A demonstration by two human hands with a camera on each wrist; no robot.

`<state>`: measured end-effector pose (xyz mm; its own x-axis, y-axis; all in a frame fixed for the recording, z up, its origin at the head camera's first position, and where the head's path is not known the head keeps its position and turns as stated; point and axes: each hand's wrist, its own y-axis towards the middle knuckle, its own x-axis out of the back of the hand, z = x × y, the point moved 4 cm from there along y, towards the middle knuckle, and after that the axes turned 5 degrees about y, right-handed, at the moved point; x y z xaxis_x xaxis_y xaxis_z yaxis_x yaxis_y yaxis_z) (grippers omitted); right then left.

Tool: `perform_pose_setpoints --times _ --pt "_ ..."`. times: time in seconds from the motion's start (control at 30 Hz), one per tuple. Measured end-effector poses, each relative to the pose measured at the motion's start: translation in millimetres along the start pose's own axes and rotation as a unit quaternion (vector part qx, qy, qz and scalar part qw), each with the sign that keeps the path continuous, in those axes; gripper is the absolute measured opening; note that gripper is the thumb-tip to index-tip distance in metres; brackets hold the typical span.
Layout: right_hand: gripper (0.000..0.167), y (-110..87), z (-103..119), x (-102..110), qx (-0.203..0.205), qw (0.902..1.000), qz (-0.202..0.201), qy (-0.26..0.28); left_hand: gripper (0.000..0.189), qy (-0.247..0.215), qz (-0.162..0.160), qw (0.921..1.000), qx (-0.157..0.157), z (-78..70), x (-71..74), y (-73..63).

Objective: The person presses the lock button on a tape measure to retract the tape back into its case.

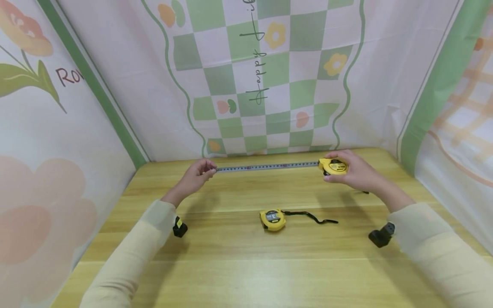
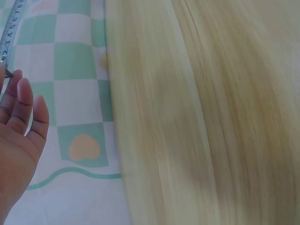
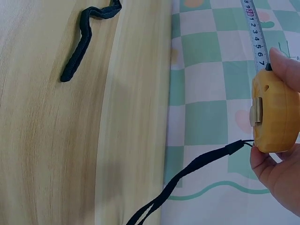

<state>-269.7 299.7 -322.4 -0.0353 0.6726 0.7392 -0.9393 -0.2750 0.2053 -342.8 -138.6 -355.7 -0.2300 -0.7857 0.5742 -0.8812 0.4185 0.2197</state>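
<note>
A yellow tape measure (image 1: 333, 167) is in my right hand (image 1: 356, 172), thumb and fingers gripping its case. Its metal blade (image 1: 267, 166) stretches left across the back of the table. At the blade's free end, my left hand (image 1: 198, 175) pinches the tip between thumb and fingers. The left wrist view shows the blade's numbers (image 2: 10, 35) above the fingertips. A black wrist strap (image 3: 192, 166) hangs from the held case in the right wrist view. Nearer to me, a second yellow tape measure (image 1: 273, 220) lies on the table, its black strap (image 1: 308, 214) trailing right.
The wooden table (image 1: 231, 278) meets a cloth backdrop (image 1: 269, 77) with green checks behind it. Printed cloth walls (image 1: 38, 171) stand on both sides. Black wrist cameras (image 1: 179, 227) are worn at both sleeves.
</note>
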Motion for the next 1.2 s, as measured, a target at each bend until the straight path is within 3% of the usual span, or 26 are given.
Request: perform_pose_setpoints --times 0.33,0.97,1.2 --pt "0.064 -0.1 2.4 -1.9 -0.001 1.0 -0.006 -0.001 0.013 -0.003 0.003 0.9999 -0.014 -4.7 -4.3 3.0" --pt "0.062 1.6 6.3 -5.7 -0.003 0.9999 -0.01 -0.003 0.014 0.002 0.006 1.0 -0.002 -10.2 -11.7 7.4" --pt "0.062 3.1 7.4 -7.4 0.002 0.9999 -0.01 0.004 0.017 -0.006 0.005 0.9999 -0.011 -9.9 -14.4 9.3"
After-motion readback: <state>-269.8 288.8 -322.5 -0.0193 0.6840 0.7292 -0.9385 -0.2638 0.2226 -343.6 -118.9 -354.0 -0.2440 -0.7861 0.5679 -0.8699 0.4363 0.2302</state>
